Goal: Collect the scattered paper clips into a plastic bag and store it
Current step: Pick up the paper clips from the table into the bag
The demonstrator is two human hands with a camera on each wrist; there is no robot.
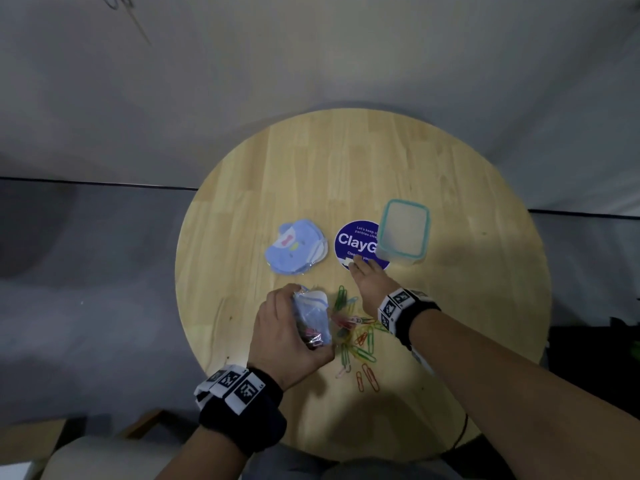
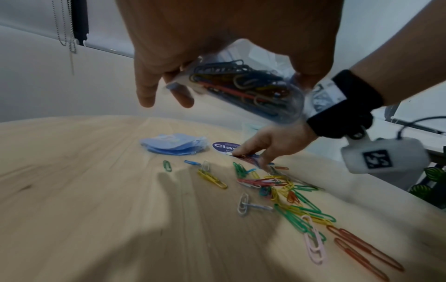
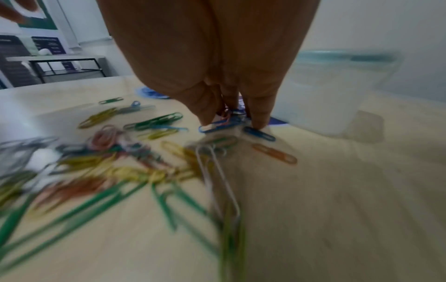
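My left hand (image 1: 287, 336) grips the bag (image 2: 243, 85), already part full of clips, above the table (image 1: 450, 188), while my right hand (image 1: 372, 284) pinches a few clips (image 3: 223, 122) by the sticker (image 1: 349, 240), the loose clips (image 2: 287, 192) lying between my hands.

Round pale wood bench (image 1: 346, 161). Grey floor (image 1: 86, 271) meets a pale wall (image 1: 311, 46) along a dark line. Bead chain (image 2: 63, 24) hangs at the wall. Black-framed side table (image 3: 67, 65) beyond; green plant (image 2: 432, 183) at the bench edge.
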